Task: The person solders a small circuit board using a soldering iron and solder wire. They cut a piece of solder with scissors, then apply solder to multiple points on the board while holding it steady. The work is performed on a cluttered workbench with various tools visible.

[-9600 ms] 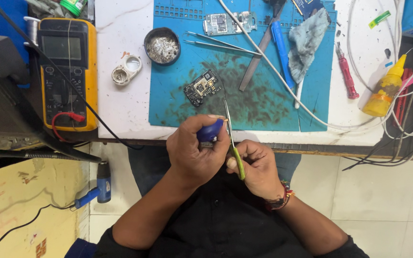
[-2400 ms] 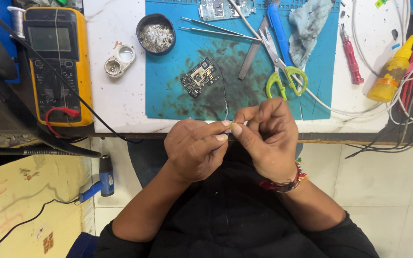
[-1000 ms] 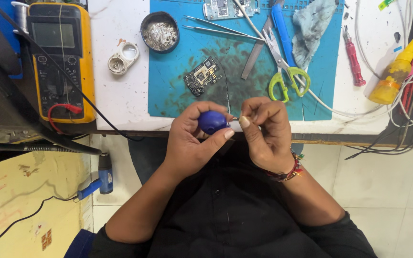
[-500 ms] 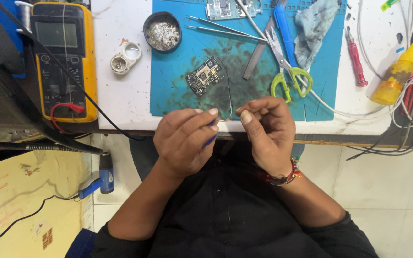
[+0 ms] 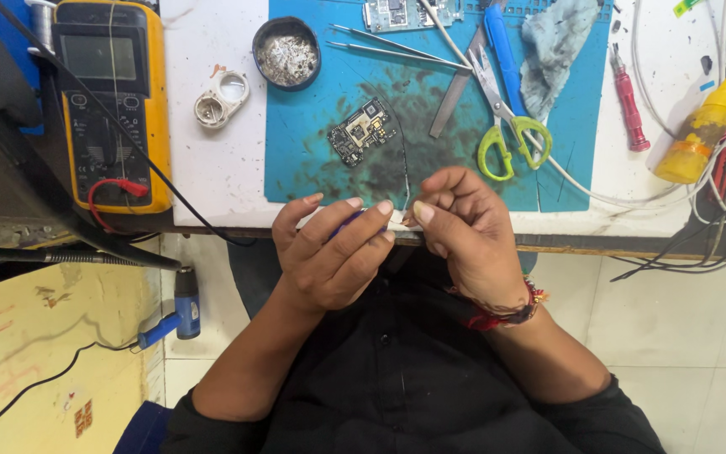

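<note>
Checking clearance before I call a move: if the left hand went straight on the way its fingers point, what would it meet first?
The left hand points up and right, so it would probably first meet the right hand, almost touching it at the thin wire; depth is unclear.

One view only, from the camera on your head, pointed almost straight down over your lap and the near edge of the counter (image 5: 212, 181). Your torso fills the bottom of the frame, your forearms rise from it, and your left hand (image 5: 334, 256) and right hand (image 5: 464, 223) meet close under the lens, just at the counter's front edge. Beyond them the blue work mat (image 5: 565, 181) runs to the top of the frame, cropped at its far end. The yellow multimeter (image 5: 111, 101) marks the upper left, the yellow bottle (image 5: 695, 139) the upper right. Floor shows on both sides below the counter. There is no second view to overlap with this one.
</note>
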